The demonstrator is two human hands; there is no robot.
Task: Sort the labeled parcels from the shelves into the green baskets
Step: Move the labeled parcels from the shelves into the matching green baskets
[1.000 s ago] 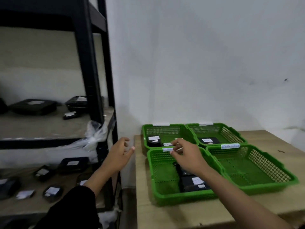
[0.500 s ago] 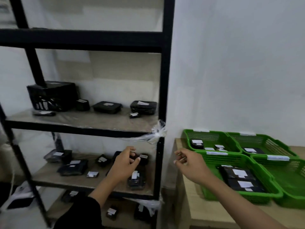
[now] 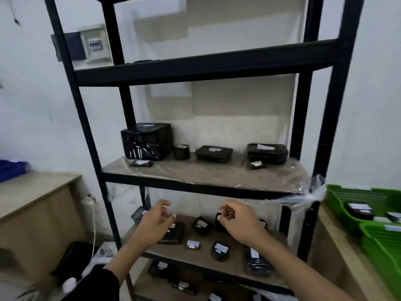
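A black metal shelf rack [image 3: 201,67] fills the view. Its middle shelf [image 3: 208,177] carries several black wrapped parcels with white labels: a large box [image 3: 146,141], a small cup-shaped one [image 3: 181,151] and two flat trays [image 3: 213,153] [image 3: 267,153]. More labeled parcels lie on the lower shelf, among them a round one [image 3: 220,250] and a long one [image 3: 258,260]. My left hand [image 3: 153,224] and my right hand [image 3: 238,222] hover in front of the lower shelf, fingers loosely curled, holding nothing. Green baskets [image 3: 382,235] with some parcels stand at the right edge.
A wooden table [image 3: 338,253] carries the baskets at the right. A wooden desk [image 3: 32,192] with a blue bin [image 3: 10,170] stands at the left. A white cable [image 3: 93,224] hangs beside the rack. Clear plastic wrap [image 3: 303,196] bunches at the rack's right post.
The view has swung left from the baskets to the shelf rack. Both empty hands moved with it and now hover in front of the lower shelf.
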